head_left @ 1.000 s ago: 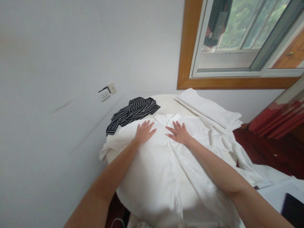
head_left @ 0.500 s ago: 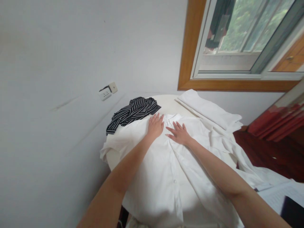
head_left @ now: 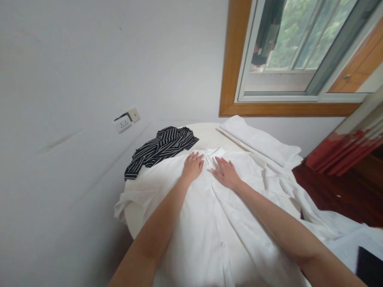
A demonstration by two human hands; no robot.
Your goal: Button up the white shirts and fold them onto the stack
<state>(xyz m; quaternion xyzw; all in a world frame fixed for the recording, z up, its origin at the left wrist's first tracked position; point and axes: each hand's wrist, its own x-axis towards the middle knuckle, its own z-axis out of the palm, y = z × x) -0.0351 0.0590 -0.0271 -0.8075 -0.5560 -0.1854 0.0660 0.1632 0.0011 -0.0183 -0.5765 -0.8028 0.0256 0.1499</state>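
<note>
A white button-front shirt point(head_left: 194, 223) lies spread over a round cream table point(head_left: 203, 129), its collar end away from me and its front edges partly apart. My left hand point(head_left: 193, 166) rests flat on the cloth left of the collar, fingers extended. On the other side of the front opening, my right hand point(head_left: 226, 173) lies palm down with its fingers apart. Both hands touch the shirt and grasp nothing. One sleeve hangs past the table's left edge; the other side of the shirt trails off to the right.
A crumpled black-and-white striped garment point(head_left: 164, 146) lies at the table's back left. Folded white cloth point(head_left: 260, 141) sits at the back right. Printed paper point(head_left: 350, 243) and a dark flat object point(head_left: 369, 267) are at lower right. A wall with a socket point(head_left: 122, 124) borders the left.
The view has shifted slightly, so the scene sits a little lower and to the left. My right hand's fingers are closer together; both hands stay on the shirt near the collar.
</note>
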